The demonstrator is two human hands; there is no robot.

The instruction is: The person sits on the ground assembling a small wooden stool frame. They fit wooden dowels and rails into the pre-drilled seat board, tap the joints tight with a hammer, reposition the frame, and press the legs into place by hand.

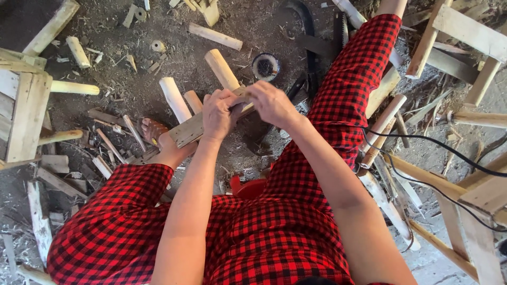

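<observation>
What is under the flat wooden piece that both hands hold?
Under the flat wooden piece lie a foot and dirt floor. Both hands cover its right end.

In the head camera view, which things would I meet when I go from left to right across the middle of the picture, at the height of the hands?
Wooden stool frame → peeled round stick → left hand on the flat wooden piece → right hand → red checked trouser leg → black cable → pale wooden frame.
</observation>
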